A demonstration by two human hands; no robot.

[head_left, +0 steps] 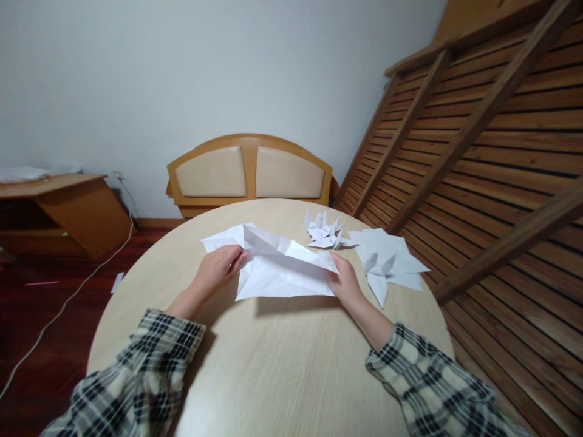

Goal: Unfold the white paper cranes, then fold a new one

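Note:
A creased white sheet of paper is held up just above the round table, partly folded along several lines. My left hand pinches it near its left side, with the fingertips partly hidden by the paper. At the opposite edge, my right hand grips the sheet, its fingers mostly behind it. Right of that hand stands a folded paper crane, resting partly on flat white sheets. Farther back, several more paper cranes sit in a cluster.
The round wooden table is in front of me. A padded headboard stands behind it against the wall. Slatted wood panels lean at the right. On the left are a wooden desk and a white cable along the floor.

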